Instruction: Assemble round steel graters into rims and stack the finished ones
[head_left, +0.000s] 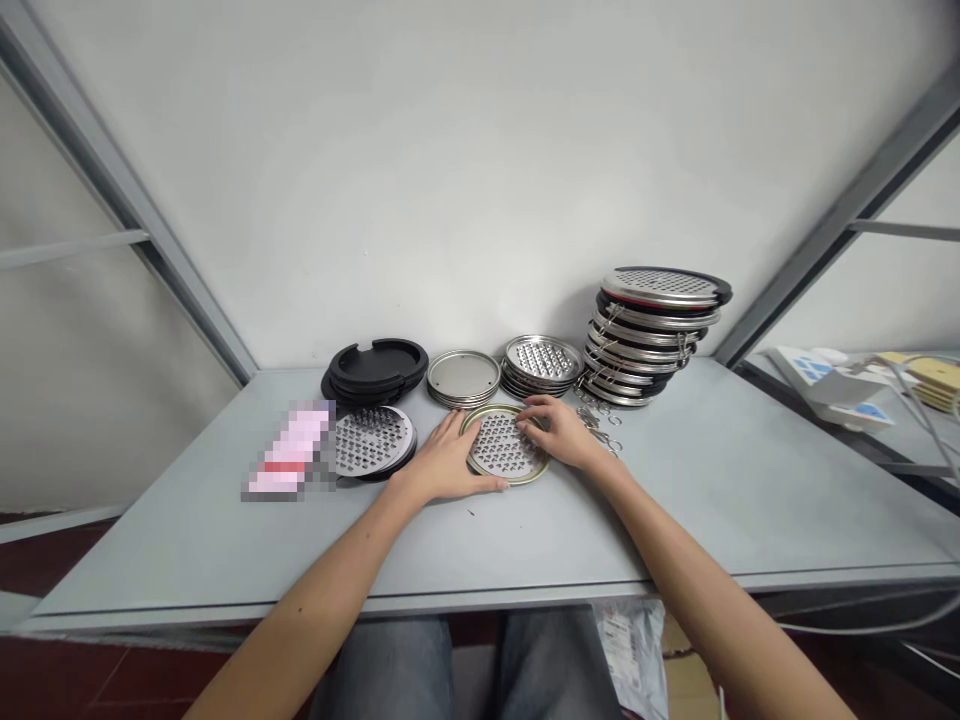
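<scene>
In front of me on the table lies a round metal rim with a perforated metal disc [510, 450] inside it, its holes grater-like. My left hand [450, 460] grips the rim's left side, thumb along the near edge and fingers spread toward the far side. My right hand [561, 432] has bent fingers on the disc and rim at the right. Left of these, loose perforated discs [371, 440] sit on something black. Behind are a stack of plain metal lids [463, 376] and a stack of rimmed grater discs [544, 360].
Black rings [379, 368] are piled at the back left. A tall stack of finished-looking round pieces with metal clips [652, 335] stands at the back right. Small wire rings and clips [600, 425] lie beside my right hand. A blurred pink item [292, 450] is at the left.
</scene>
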